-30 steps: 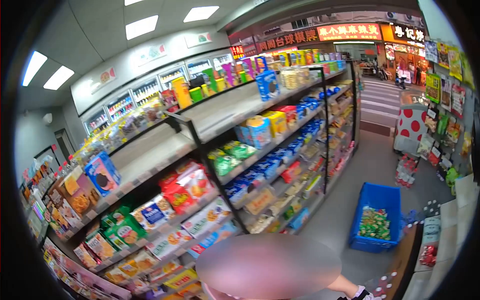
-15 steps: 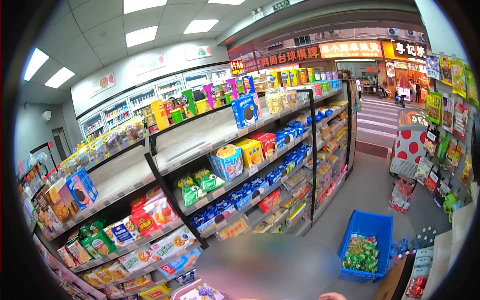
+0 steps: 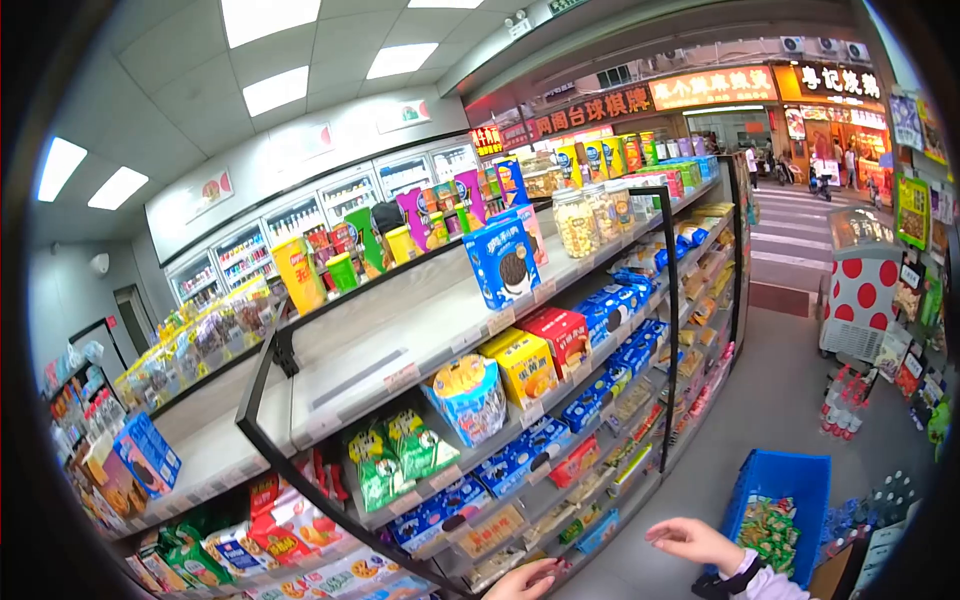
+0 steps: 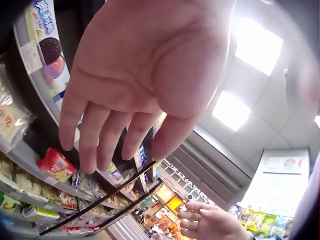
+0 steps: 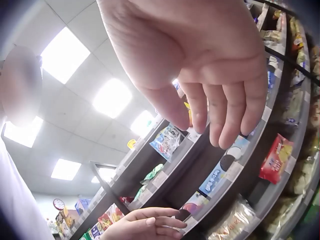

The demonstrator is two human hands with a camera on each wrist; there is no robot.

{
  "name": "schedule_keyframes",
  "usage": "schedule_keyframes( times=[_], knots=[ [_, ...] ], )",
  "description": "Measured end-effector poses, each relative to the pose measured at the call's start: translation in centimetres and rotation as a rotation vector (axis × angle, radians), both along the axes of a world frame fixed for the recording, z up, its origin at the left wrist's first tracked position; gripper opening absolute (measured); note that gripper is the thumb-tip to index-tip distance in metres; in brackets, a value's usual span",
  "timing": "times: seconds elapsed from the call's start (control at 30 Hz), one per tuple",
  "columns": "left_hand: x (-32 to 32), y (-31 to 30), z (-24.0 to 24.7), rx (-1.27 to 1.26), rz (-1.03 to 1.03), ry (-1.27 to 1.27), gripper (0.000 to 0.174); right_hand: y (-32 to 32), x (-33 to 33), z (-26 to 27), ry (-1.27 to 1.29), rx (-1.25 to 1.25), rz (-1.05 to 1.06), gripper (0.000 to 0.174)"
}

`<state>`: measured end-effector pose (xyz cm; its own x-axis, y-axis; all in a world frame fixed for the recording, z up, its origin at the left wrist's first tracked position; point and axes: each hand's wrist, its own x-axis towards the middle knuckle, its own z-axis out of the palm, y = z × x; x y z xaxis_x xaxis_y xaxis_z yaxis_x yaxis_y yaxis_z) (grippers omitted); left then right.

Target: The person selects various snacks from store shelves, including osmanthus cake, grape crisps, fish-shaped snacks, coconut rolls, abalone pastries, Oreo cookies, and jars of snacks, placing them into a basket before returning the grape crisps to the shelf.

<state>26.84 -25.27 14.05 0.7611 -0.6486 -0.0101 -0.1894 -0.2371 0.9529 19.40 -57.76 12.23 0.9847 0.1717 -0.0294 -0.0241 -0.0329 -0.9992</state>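
Both hands are bare and hold nothing, their fingers loosely extended. My left hand (image 3: pixel 525 582) is low at the bottom edge of the head view, in front of the lower shelves (image 3: pixel 430 545). To its right my right hand (image 3: pixel 700 545) hovers beside a blue crate (image 3: pixel 790 470) with green snack packets (image 3: pixel 770 530) inside. The left wrist view has the left palm (image 4: pixel 145 65) large, fingers hanging down past the shelf goods. In the right wrist view the right palm (image 5: pixel 195 55) faces the camera, with a red packet (image 5: pixel 276 159) and blue cookie boxes (image 5: pixel 220 172) on shelves behind it.
A long shelf rack carries green chip bags (image 3: pixel 385 460), a round blue snack tub (image 3: pixel 467 400), yellow (image 3: pixel 522 365) and red boxes (image 3: pixel 557 338). On its top stand a blue cookie box (image 3: pixel 502 262) and clear jars (image 3: pixel 577 222). Wrapped bottles (image 3: pixel 843 408) and a red-dotted freezer (image 3: pixel 858 305) line the aisle.
The head view has swung, bringing the rack closer. Both hands have come into view at the bottom, where a pale box with purple flowers showed half a second ago; it is now out of sight.
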Motion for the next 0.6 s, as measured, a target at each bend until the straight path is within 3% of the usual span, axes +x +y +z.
schedule_keyframes(
  times=[0.03, 0.13, 0.17, 0.2, 0.27, 0.33, 0.47, 0.53, 0.6],
  knots=[
    [1.5, -0.7, 0.6, 0.041, 0.034, -0.1, 0.035, -0.6, 2.0, 1.1, -0.094, -0.003, -0.037, 0.03],
    [5.9, -3.3, 2.9, -0.024, 0.154, -0.552, 0.033, -3.6, 8.2, 6.4, -0.246, -0.192, -0.017, 0.03],
    [7.3, -4.2, 4.0, -0.053, 0.188, -0.33, 0.033, -4.7, 10.6, 8.8, -0.351, -0.253, -0.021, 0.029],
    [8.9, -5.2, 4.6, -0.085, 0.263, -0.335, 0.034, -5.7, 13.1, 11.3, -0.452, -0.312, -0.022, 0.029],
    [12.2, -8.2, 6.4, -0.234, 0.416, -0.619, 0.031, -7.2, 18.2, 16.4, -0.64, -0.334, -0.064, 0.029],
    [15.0, -9.8, 10.0, -0.294, 0.36, -0.352, 0.047, -8.3, 24.6, 21.2, -0.915, -0.368, -0.085, 0.03],
    [19.1, -14.0, 16.1, -0.354, 0.382, -0.474, 0.048, -7.9, 37.7, 30.2, -1.177, -0.368, -0.085, 0.033],
    [20.5, -16.0, 18.3, -0.375, 0.396, -0.527, 0.048, -7.0, 42.6, 33.7, -1.248, -0.619, -0.145, 0.034],
    [21.7, -17.1, 19.2, -0.329, 0.423, -0.549, 0.047, -5.9, 47.7, 35.7, -1.288, -0.898, -0.076, 0.038]
  ],
)
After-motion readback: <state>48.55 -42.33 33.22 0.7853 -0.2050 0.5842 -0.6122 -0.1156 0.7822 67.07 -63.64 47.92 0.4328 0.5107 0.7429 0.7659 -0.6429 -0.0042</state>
